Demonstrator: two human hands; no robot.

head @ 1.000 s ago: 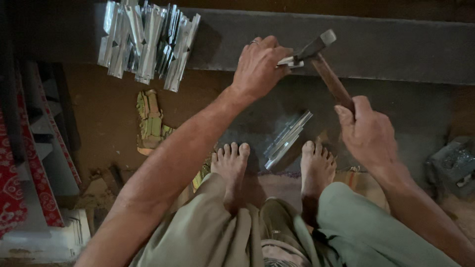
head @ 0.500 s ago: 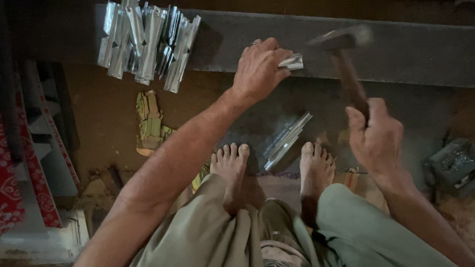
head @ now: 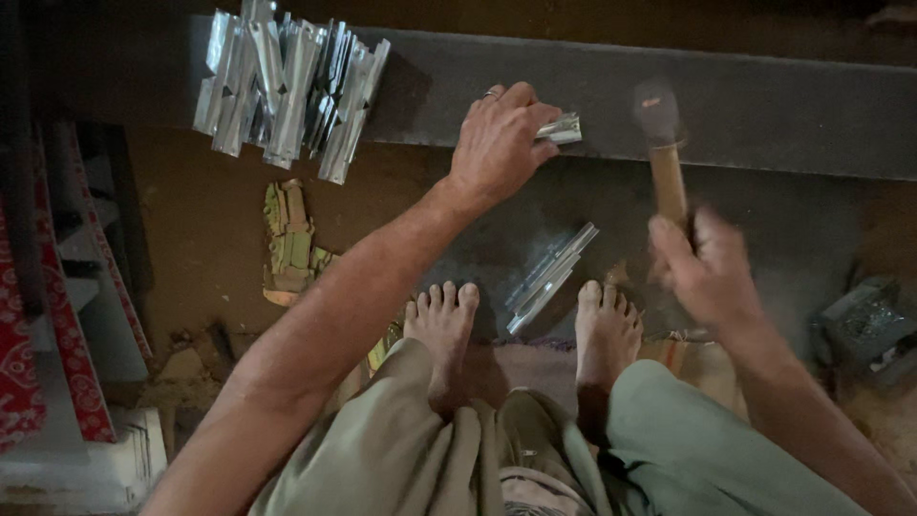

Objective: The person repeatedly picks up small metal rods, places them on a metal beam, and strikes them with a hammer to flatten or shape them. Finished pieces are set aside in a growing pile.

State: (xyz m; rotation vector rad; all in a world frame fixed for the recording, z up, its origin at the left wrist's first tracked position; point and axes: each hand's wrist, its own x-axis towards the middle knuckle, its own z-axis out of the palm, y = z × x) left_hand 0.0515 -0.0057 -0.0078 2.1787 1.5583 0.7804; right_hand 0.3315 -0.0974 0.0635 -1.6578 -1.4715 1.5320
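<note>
Head view, only view. Left hand (head: 499, 143) presses a small shiny metal piece (head: 561, 129) down on the long dark steel beam (head: 783, 105), fingers curled over it, one end of the piece sticking out past the fingertips toward the right. Ring on one finger. Right hand (head: 707, 272) closed around the wooden handle of a hammer (head: 661, 143); hammer head blurred, up over the beam, just right of the metal piece and apart from it.

Versus half a second ago: hammer head sat further right and tilted, handle slanting; now handle is nearly vertical in frame and the head is closer to the piece. Right hand blurred, shifted a little left. Left hand and piece unchanged, same spot on the beam.

Pile of bright metal strips (head: 287, 86) on the beam's left end, unmoved. A few more strips (head: 551, 277) lie on the floor between the bare feet (head: 444, 330). Worn greenish sandal (head: 289, 244) on the dirt floor left of the left forearm. Dark metal junk (head: 864, 325) at far right.
</note>
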